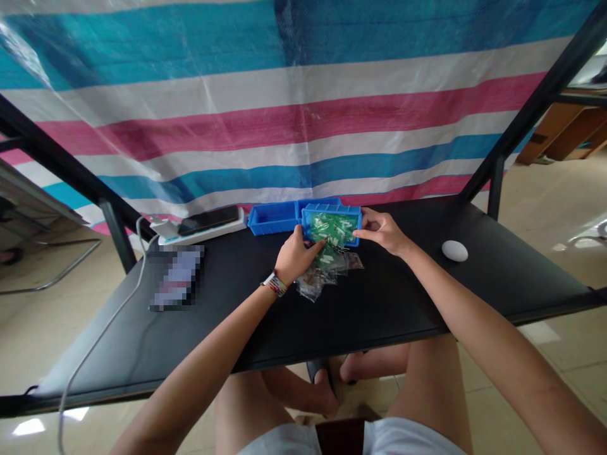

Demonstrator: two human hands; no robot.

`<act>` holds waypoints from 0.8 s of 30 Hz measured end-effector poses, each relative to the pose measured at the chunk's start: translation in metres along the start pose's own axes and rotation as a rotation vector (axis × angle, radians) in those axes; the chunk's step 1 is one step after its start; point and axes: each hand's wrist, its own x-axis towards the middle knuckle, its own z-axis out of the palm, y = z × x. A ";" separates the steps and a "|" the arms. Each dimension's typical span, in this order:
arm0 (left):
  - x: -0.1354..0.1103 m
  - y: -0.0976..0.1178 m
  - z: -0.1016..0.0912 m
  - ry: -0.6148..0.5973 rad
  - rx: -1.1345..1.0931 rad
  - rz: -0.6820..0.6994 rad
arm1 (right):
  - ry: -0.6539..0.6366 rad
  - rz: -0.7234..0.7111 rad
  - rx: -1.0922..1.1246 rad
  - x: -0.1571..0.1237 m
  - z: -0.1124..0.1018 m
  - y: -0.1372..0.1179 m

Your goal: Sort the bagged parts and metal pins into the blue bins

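A small blue plastic bin (pixel 359 218) is tipped toward me over the table, with its open side facing me. Inside it and at its lower edge are green packets (pixel 334 226) with small white pieces. My right hand (pixel 385 234) grips the bin's right end, thumb on the front. At its lower left corner is my left hand (pixel 296 256), closed around that end, thumb up at the wall and a finger over the green packets. Clear plastic bags (pixel 313 283) lie piled on the table beneath; their contents are hard to make out.
Another blue bin (pixel 272 218) stands behind on the black table (pixel 379 309). At left lie a white power strip (pixel 208 232) with a dark phone (pixel 208 219) on it, a cable (pixel 107 332) and a blurred item (pixel 177 278). A white mouse (pixel 454 251) sits right. Striped sheeting (pixel 303 126) hangs behind.
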 end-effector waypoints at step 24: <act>-0.018 0.018 0.002 0.045 0.247 -0.026 | -0.059 -0.232 -0.455 -0.016 0.001 -0.042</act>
